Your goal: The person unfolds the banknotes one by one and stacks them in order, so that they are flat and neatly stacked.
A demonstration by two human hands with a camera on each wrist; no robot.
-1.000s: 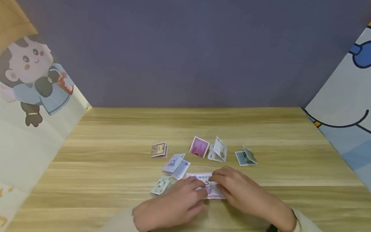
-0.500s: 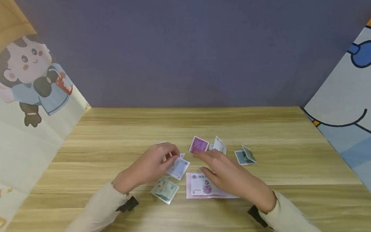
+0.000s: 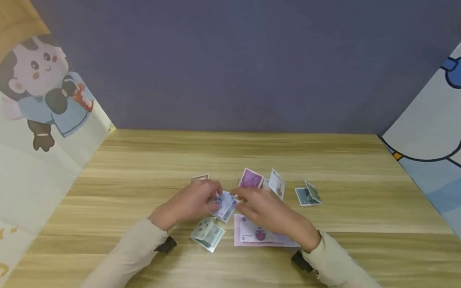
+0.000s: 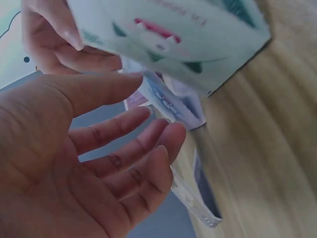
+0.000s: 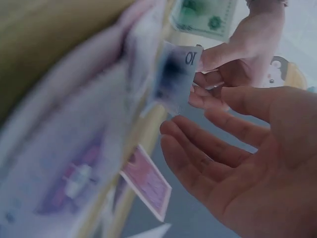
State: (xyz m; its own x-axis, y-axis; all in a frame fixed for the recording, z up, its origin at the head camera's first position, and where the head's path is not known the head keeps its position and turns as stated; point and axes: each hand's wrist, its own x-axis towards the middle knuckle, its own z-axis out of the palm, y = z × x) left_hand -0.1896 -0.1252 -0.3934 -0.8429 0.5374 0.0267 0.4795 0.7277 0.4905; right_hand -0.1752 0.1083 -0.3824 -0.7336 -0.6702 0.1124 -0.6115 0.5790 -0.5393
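Note:
A folded bluish banknote marked 10 (image 5: 181, 74) lies between the two hands on the wooden table. My left hand (image 3: 192, 200) is at its left edge, with thumb and fingertips apart; the thumb tip (image 4: 133, 81) looks close to the note, and contact is unclear. On the other side, my right hand (image 3: 271, 214) hovers with relaxed, spread fingers near the note's right edge. Below the right hand lies a flattened pinkish pile with a 5 note (image 3: 249, 231) on top. A folded green note (image 3: 208, 234) stands half-raised nearer the left forearm.
Behind the hands are a magenta note (image 3: 250, 178), a folded pale note (image 3: 277, 184) and a dark green folded note (image 3: 308, 195). A brown note (image 3: 200, 177) is mostly hidden by the left hand. A grey panel (image 3: 237, 62) closes off the table's back.
Both hands have left the flattened pinkish pile. The left hand moved up and left to the bluish note; the right hand followed leftward toward it.

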